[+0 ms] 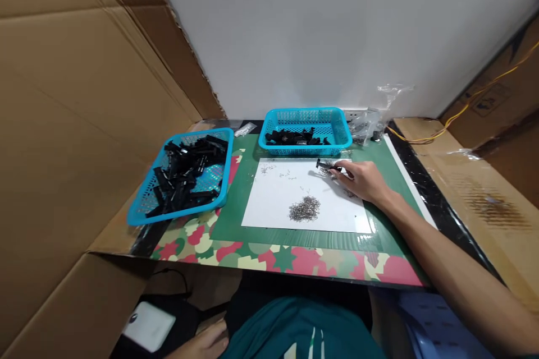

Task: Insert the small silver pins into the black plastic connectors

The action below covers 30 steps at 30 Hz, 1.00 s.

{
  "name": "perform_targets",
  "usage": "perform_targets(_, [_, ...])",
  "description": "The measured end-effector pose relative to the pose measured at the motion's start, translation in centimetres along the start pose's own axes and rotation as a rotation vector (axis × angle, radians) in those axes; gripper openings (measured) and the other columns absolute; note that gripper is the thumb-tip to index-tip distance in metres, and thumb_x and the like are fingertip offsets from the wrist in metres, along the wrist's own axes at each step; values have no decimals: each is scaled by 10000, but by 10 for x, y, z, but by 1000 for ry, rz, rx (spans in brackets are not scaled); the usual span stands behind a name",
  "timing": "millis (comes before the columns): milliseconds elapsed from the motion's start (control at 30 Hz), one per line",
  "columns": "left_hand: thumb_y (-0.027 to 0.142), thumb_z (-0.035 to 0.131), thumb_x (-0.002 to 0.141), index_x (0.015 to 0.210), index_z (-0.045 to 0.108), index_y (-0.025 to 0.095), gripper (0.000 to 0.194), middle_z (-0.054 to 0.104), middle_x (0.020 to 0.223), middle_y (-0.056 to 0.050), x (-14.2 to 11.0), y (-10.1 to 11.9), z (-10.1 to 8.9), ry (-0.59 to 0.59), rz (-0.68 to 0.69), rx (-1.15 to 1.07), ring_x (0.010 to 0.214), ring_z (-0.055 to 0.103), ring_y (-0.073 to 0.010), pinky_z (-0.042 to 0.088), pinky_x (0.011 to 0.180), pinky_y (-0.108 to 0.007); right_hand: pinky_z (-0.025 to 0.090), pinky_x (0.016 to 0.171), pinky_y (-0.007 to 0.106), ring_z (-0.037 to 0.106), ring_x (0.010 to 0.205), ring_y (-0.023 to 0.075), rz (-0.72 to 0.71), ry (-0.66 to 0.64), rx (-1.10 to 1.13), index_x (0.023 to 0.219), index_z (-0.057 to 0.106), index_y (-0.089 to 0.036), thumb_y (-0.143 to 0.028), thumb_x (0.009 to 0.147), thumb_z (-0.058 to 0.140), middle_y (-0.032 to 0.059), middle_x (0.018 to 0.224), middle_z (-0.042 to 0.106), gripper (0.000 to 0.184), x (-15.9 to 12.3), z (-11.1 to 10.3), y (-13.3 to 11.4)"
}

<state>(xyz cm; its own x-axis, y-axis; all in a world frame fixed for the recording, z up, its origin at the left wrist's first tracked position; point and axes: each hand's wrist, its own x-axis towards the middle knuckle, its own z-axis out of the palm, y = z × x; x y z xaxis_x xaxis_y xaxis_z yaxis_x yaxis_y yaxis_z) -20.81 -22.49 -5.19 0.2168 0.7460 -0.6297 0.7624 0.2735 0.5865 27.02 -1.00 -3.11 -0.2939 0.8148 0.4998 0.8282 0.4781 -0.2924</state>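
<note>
My right hand is closed in a pinch around a small black plastic part with a crosswise end, held above the right side of a white sheet. Beneath and beside these fingers lie small metal pieces, partly hidden by the hand. A heap of tiny, thin metal pieces, perhaps springs or clips, sits near the front of the sheet. A few loose ones are scattered behind it. Down by my lap, below the table edge, my left hand rests with its fingers loosely extended and holds nothing visible.
A blue basket full of black plastic parts stands at the left. Another blue basket with fewer black parts is behind the sheet. Clear plastic bags lie at the back right. Cardboard walls flank the table; a white device lies below left.
</note>
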Motion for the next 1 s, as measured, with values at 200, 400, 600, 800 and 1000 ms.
perform_targets(200, [883, 327, 907, 811, 696, 208, 775, 696, 927, -66, 15, -10, -28, -7, -170, 11, 1017, 621, -288, 468, 1021, -369, 332, 547, 309, 583, 492, 176, -17, 28, 10, 974, 780, -198, -479, 1071, 488, 54, 628, 710, 417, -3, 2, 0])
perform_targets(400, [767, 390, 985, 946, 647, 233, 594, 663, 948, -26, -10, 82, -54, -274, -111, 127, 926, 605, -239, 474, 870, -305, 335, 548, 308, 574, 478, 171, -3, 21, 9, 978, 782, -207, -483, 1074, 479, 40, 598, 700, 420, -4, 0, -1])
perform_targets(600, [624, 488, 1035, 926, 630, 199, 461, 602, 832, -9, 7, 199, -71, -245, 302, -89, 753, 540, -170, 428, 735, -278, 371, 549, 298, 682, 567, 169, -139, 11, 48, 1059, 773, -209, -383, 1071, 531, 58, 827, 825, 298, -3, 1, -14])
perform_targets(800, [447, 437, 1084, 1180, 578, 215, 287, 608, 1018, -37, 127, 267, -44, 426, 687, -173, 930, 560, -205, 436, 824, -313, 392, 547, 281, 724, 578, 160, -218, 6, 33, 1078, 745, -199, -348, 1097, 520, 45, 830, 830, 271, -3, 1, -24])
perform_targets(1000, [425, 351, 1120, 1069, 640, 209, 364, 677, 1068, -51, 172, 287, -39, 287, 862, 86, 1024, 615, -233, 443, 897, -346, 382, 533, 283, 726, 571, 156, -235, 30, 57, 1111, 722, -191, -313, 1102, 518, 49, 839, 828, 238, -2, 2, -22])
